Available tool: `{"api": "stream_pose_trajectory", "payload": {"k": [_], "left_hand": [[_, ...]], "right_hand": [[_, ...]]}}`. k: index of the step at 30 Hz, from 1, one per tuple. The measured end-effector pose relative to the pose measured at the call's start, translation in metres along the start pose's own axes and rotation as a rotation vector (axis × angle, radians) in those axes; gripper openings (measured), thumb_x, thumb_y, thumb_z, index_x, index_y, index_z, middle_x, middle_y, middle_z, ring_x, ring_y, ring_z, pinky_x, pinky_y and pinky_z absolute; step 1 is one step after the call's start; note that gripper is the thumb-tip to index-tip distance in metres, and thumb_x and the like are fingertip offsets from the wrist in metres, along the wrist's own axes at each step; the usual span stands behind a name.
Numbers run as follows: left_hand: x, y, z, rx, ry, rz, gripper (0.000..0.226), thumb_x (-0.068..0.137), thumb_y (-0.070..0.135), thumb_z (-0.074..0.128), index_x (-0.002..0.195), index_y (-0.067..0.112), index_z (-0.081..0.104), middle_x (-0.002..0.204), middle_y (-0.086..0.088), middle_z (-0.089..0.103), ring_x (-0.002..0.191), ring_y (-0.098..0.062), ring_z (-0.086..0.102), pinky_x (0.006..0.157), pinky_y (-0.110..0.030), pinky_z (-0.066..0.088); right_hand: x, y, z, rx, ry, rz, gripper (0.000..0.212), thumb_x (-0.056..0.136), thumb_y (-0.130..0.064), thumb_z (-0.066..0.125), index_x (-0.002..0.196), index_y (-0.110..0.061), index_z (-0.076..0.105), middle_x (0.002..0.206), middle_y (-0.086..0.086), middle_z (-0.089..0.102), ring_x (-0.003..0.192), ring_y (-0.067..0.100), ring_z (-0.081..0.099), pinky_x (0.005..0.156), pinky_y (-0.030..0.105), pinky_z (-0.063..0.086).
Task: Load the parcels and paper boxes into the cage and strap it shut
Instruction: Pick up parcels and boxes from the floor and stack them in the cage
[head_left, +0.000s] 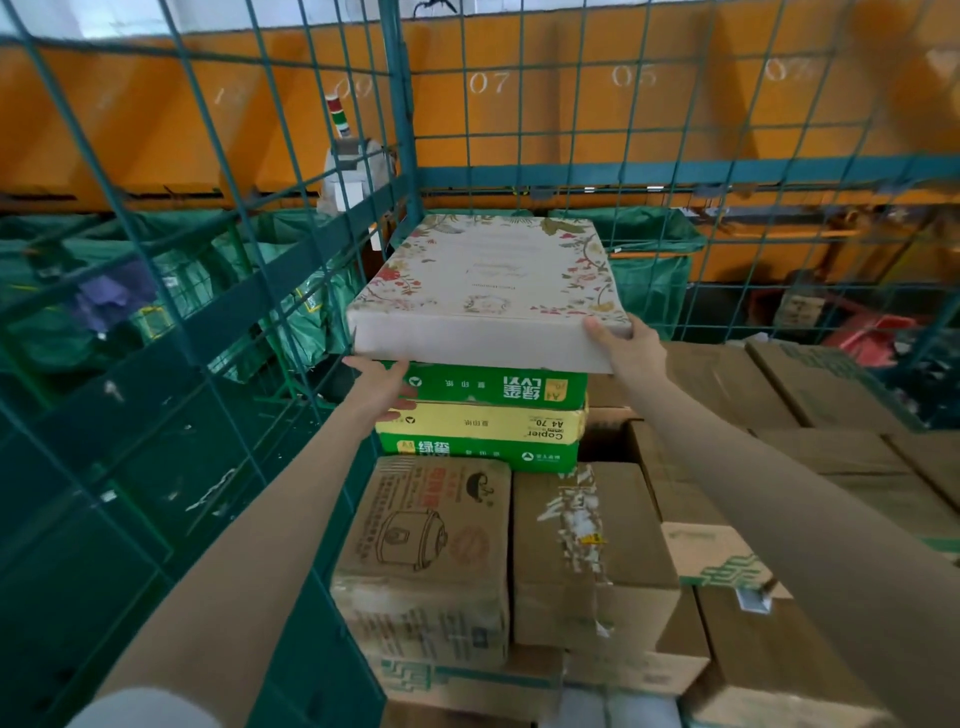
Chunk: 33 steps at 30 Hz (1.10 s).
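Behind the wire was an orange wall (571, 104) w/ painted numbers, and green sacks (104, 291) below it. I stood at the green cage (400, 130), which had many brown boxes (587, 551) inside.

The flowered box (493, 270) was in the back-left corner of the cage, on top of three paper packs (483, 423), and these stood on a cooker box (421, 545). Its near edge hung a bit over the top pack, toward me.

My right hand (623, 348) pinched the near-right corner, thumb on the top edge, other fingers under it and hidden. My left hand (382, 387) was under the near-left corner, fingers rather straight, only holding up, no grip; it touched the top pack also. I could not tell if the front of the box was a little lifted.

The good way, I judged: push straight back w/ equal force on both sides so it did not turn, and take the left fingers out first, bc they could get squeezed. The stack looked tall and narrow, so no hard shove.
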<state>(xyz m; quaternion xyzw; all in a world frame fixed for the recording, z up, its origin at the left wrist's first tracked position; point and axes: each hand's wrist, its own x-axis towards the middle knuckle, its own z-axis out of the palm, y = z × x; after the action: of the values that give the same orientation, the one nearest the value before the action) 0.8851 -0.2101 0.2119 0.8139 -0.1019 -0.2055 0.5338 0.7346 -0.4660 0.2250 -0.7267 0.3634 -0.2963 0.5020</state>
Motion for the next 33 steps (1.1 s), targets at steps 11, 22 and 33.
{"api": "stream_pose_trajectory", "payload": {"k": [11,22,33], "left_hand": [[-0.014,-0.034,0.023,-0.255,0.252,0.017,0.049,0.103,0.021,0.042,0.149,0.007,0.032,0.127,-0.01,0.054,0.107,-0.023,0.059,0.094,-0.041,0.051],[-0.082,-0.063,0.107,-0.341,-0.006,-0.027,0.023,0.103,0.023,0.047,0.088,0.017,0.064,0.087,0.0,0.068,0.084,-0.015,0.063,0.073,-0.026,0.047],[-0.216,-0.124,0.237,-0.189,-0.355,-0.177,0.023,0.102,0.023,0.044,0.096,0.014,0.064,0.101,-0.005,0.07,0.089,-0.017,0.065,0.072,-0.025,0.049]], "right_hand": [[-0.031,0.008,-0.001,0.134,0.003,0.107,0.069,0.089,-0.041,0.069,0.139,-0.004,0.04,0.136,0.009,0.054,0.125,0.027,0.053,0.101,0.041,0.047],[-0.12,0.114,-0.038,0.371,0.024,0.319,0.021,0.096,-0.023,0.063,0.11,-0.009,0.058,0.104,0.015,0.068,0.082,0.021,0.066,0.066,0.027,0.053],[-0.28,0.247,-0.179,0.503,0.109,0.629,0.016,0.097,-0.021,0.058,0.095,-0.007,0.066,0.085,0.007,0.069,0.078,0.019,0.065,0.069,0.028,0.048]]}}
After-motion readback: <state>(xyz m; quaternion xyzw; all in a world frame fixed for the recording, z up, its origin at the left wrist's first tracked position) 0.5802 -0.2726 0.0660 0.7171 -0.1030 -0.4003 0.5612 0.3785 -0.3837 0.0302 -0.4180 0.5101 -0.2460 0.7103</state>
